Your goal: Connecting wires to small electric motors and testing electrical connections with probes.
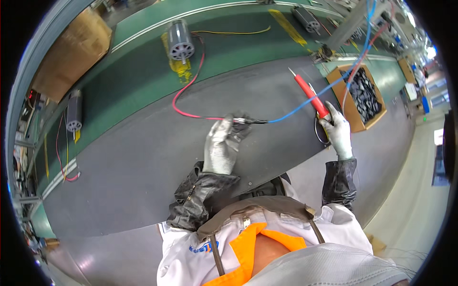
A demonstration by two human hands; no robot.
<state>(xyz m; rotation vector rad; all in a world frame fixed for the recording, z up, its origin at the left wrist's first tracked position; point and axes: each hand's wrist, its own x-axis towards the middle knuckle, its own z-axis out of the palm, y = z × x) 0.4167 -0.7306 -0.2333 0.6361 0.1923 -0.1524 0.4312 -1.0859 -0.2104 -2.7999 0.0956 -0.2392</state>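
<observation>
My left hand [223,145], in a grey-white glove, is closed around the end of a red wire [177,97] above the dark work board. The wire runs back to a grey cylindrical motor [180,42]. A slim black-and-metal connector [257,121] sticks out to the right of those fingers, joined to a blue cable [296,109]; exactly how wire and connector meet is hidden by the glove. My right hand [339,132], also gloved, grips a red-handled probe [309,93], its thin metal tip pointing away to the upper left. The blue cable crosses in front of the probe.
A cardboard box [328,76] of small black parts stands right of my right hand. On the green conveyor [229,52] behind the dark board [138,181] lie another motor [74,112] at left and one [305,19] at far right. A metal post [350,28] rises at upper right.
</observation>
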